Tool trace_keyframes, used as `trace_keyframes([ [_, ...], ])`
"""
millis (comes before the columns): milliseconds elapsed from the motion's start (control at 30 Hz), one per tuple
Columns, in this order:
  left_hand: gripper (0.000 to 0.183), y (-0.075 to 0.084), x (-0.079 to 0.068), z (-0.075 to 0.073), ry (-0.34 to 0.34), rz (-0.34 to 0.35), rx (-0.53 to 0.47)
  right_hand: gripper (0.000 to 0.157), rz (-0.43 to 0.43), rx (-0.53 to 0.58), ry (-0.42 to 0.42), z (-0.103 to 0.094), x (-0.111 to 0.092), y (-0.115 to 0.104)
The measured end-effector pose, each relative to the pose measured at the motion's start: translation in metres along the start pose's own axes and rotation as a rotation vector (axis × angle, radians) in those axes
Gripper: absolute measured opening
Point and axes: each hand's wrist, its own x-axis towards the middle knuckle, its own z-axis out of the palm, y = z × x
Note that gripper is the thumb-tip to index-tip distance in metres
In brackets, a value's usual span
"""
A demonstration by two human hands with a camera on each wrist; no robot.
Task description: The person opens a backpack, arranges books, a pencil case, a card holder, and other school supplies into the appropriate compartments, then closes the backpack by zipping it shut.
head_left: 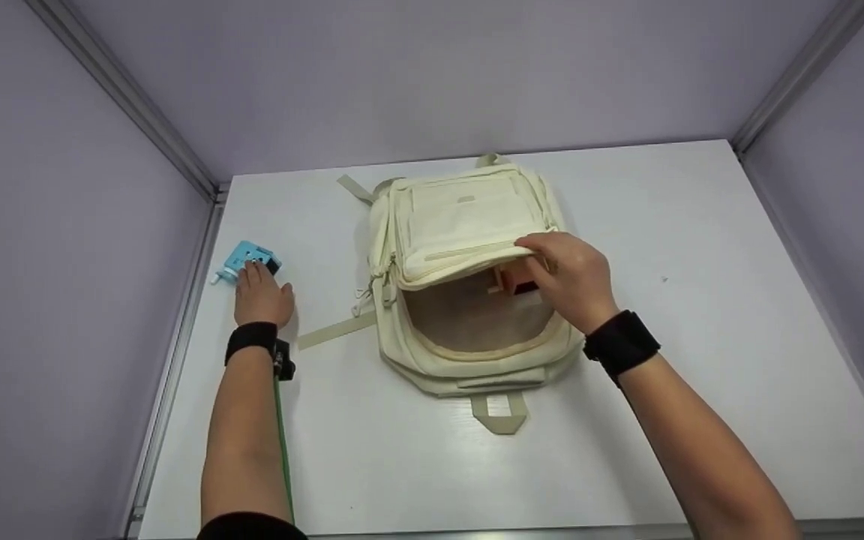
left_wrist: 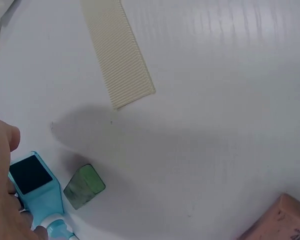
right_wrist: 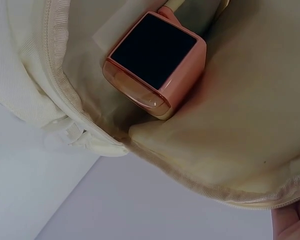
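Observation:
A cream backpack [head_left: 469, 214] lies on the table with its main compartment unzipped. My right hand [head_left: 574, 277] pinches the edge of the front panel and holds it raised; in the right wrist view only part of this hand [right_wrist: 292, 220] shows at the lower right. Inside the bag sits a pink crank pencil sharpener [right_wrist: 155, 55] with a dark panel. To the left, my left hand [head_left: 259, 300] rests its extended fingers on a light blue crank pencil sharpener [head_left: 246, 255], thumb apart. The blue sharpener's dark panel faces the left wrist view.
A small green block [left_wrist: 85, 186] appears beside the blue sharpener in the left wrist view. At that view's corner is a reddish-brown object [left_wrist: 282, 222], mostly cut off. A loose bag strap [head_left: 338, 330] stretches toward the left hand. Walls enclose the white table [head_left: 702, 420].

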Motion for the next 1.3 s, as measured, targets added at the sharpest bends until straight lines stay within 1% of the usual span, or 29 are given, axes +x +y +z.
trace_keyframes([
  [167, 0.067, 0.008, 0.002, 0.007, 0.003, 0.092, 0.037, 0.024, 0.004, -0.004, 0.011, -0.002, 0.001, 0.001],
  [300, 0.066, 0.022, 0.001, 0.013, -0.017, 0.132, 0.058, 0.024, 0.012, -0.004, -0.002, -0.001, 0.003, 0.004],
  [500, 0.063, 0.046, -0.011, 0.021, -0.025, 0.200, 0.101, 0.023, 0.033, -0.001, -0.018, 0.002, 0.006, 0.005],
  [600, 0.062, 0.055, -0.019, 0.025, -0.006, 0.246, 0.149, 0.022, 0.036, 0.001, -0.022, 0.003, 0.008, 0.006],
  [767, 0.059, 0.061, -0.033, 0.029, 0.016, 0.313, 0.197, 0.021, 0.036, 0.016, -0.014, 0.006, 0.011, 0.009],
  [867, 0.057, 0.063, -0.040, 0.029, 0.011, 0.340, 0.222, 0.020, 0.041, 0.013, -0.016, 0.007, 0.013, 0.011],
  [967, 0.054, 0.066, -0.045, 0.028, 0.004, 0.364, 0.242, 0.020, 0.049, 0.003, -0.025, 0.007, 0.014, 0.013],
  [1100, 0.050, 0.068, -0.050, 0.030, 0.013, 0.409, 0.254, 0.019, 0.062, -0.013, -0.039, 0.007, 0.016, 0.018],
  [1200, 0.048, 0.069, -0.055, 0.030, 0.010, 0.427, 0.248, 0.019, 0.071, -0.021, -0.046, 0.007, 0.017, 0.021],
  [1300, 0.047, 0.071, -0.062, 0.028, -0.007, 0.425, 0.236, 0.019, 0.077, -0.026, -0.051, 0.008, 0.018, 0.023],
])
